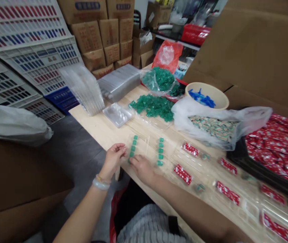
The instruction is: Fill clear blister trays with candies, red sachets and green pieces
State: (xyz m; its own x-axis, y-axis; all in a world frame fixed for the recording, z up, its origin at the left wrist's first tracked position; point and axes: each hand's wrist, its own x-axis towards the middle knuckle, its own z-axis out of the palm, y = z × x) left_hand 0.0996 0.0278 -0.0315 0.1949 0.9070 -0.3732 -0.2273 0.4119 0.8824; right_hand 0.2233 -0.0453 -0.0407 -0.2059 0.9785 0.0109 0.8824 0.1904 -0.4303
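Note:
Near the front edge of the wooden table (93, 130), my left hand (114, 156) is raised beside a clear plastic piece, thumb and fingertips pinched together; what they hold is too small to name. My right hand (142, 168) reaches over the table, its fingertips at the lower end of a row of green pieces (133, 148), and whether it grips one is hidden. A second row of green pieces (160, 150) lies to the right. Further right, red patterned packets (182, 174) sit in clear trays. A loose heap of green pieces (152, 106) lies behind the rows.
Clear plastic stacks (120, 82) stand at the back left. A bowl of blue pieces (207, 96), a white bag of striped packets (216, 126) and a black crate of red packets (278, 148) line the far side. White crates (42, 60) and cardboard boxes (87, 37) stand beyond.

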